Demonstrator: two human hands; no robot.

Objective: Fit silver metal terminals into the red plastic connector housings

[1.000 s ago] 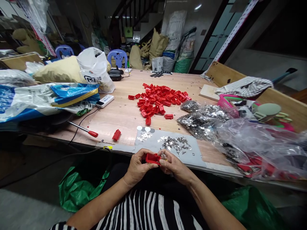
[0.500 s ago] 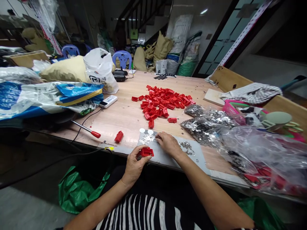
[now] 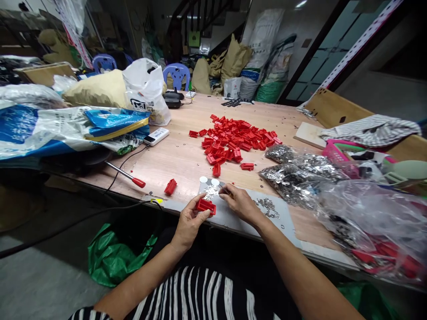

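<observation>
My left hand (image 3: 188, 224) grips a small red plastic housing (image 3: 206, 206) between thumb and fingers, its hollow side facing up, at the table's front edge. My right hand (image 3: 240, 203) is closed in a pinch on a thin, dark tool (image 3: 225, 190) whose kind is too small to make out. Its tip points at a heap of small silvery metal pieces (image 3: 211, 192) on a grey board (image 3: 233, 218). Two white discs (image 3: 215, 182) lie behind that heap. More small metal parts (image 3: 267, 207) are spread to the right of my right hand.
A large pile of red housings (image 3: 233, 138) covers the table's middle; one red housing (image 3: 170, 187) lies alone at left. Bags of metal parts (image 3: 290, 178) and a pink basket (image 3: 336, 153) stand right. A red-tipped lever (image 3: 138, 182) and sacks (image 3: 110, 126) are left.
The whole view has shifted slightly, with the scene sliding right. The red housing in my left hand has tilted a little. My right hand stays by the silvery pieces.
</observation>
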